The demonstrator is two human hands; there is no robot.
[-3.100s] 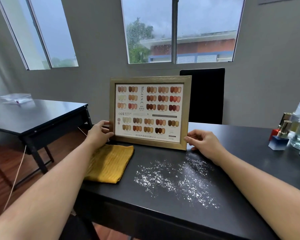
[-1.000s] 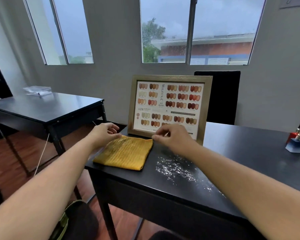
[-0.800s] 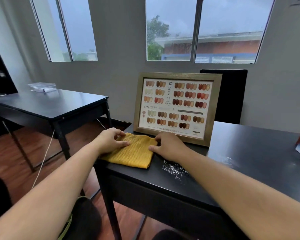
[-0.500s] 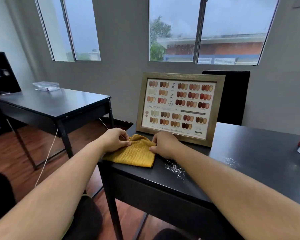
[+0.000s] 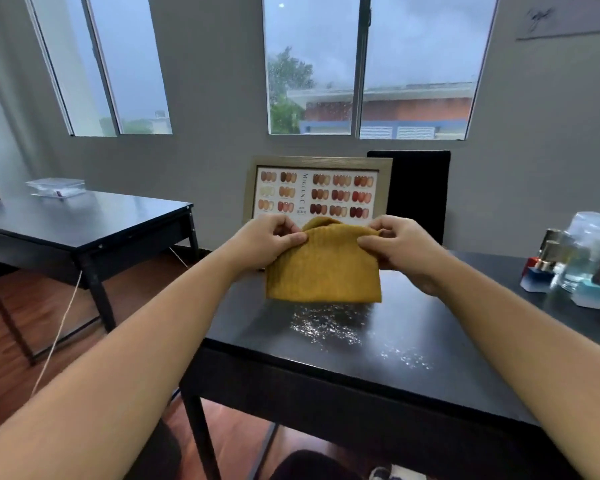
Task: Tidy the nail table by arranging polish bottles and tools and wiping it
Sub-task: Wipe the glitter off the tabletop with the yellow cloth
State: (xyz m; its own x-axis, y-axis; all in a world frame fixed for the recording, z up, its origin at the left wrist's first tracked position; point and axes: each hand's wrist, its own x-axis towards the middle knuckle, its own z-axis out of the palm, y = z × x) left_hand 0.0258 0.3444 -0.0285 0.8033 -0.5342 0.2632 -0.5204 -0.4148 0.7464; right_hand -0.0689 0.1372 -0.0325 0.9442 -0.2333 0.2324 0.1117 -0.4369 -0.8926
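A mustard-yellow ribbed cloth (image 5: 323,271) hangs in the air above the black nail table (image 5: 430,327). My left hand (image 5: 267,242) pinches its upper left corner and my right hand (image 5: 400,245) pinches its upper right corner. Below the cloth, white glittery powder (image 5: 329,327) is scattered over the table top. A framed nail colour chart (image 5: 317,190) stands upright behind the cloth, its lower part hidden. Polish bottles (image 5: 548,261) and clear glass bottles (image 5: 582,258) crowd the table's right edge.
A black chair back (image 5: 416,195) stands behind the table against the grey wall. A second black table (image 5: 80,220) with a clear plastic box (image 5: 56,187) on it is to the left. A cord (image 5: 58,330) hangs over the wooden floor between the tables.
Both hands left the frame, took hold of the cloth on the table's left corner and lifted it up to the middle, in front of the chart. The view swung right, so the bottles show again.
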